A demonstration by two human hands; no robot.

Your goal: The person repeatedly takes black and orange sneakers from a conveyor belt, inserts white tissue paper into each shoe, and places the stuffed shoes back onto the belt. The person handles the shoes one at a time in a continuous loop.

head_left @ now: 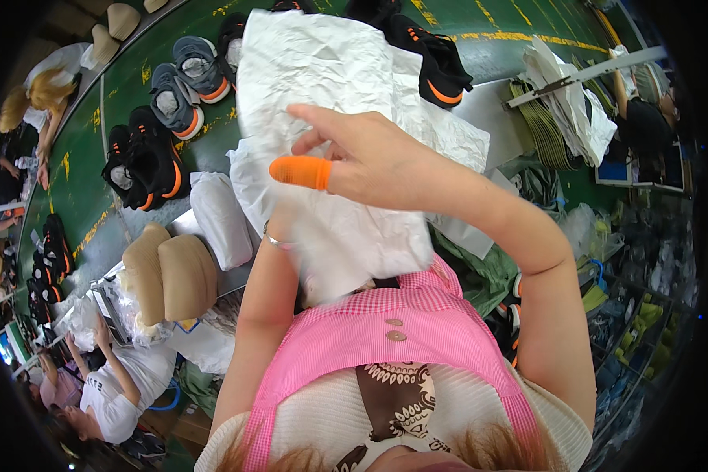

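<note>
A stack of crinkled white paper sheets point(315, 67) lies in front of me, its near part hanging toward my pink apron. Above it is my right hand point(362, 157), an orange rubber finger cot point(300, 172) on the thumb. Its index finger is stretched out and apart from the thumb, the other fingers are partly bent, and nothing shows between them. My left hand point(285, 220), with a bracelet at the wrist, reaches up at the near left of the stack. A motion-smeared white sheet point(330, 256) covers its fingers, so its grip is hidden.
Grey sneakers point(176, 102) and black sneakers point(153, 157) with orange soles stand on a green surface point(126, 86) beyond. Beige foot-shaped forms point(187, 279) and a white wrapped bundle point(220, 220) sit at left. Dark striped pieces point(543, 126) lie at right. Other people work on the left and far right.
</note>
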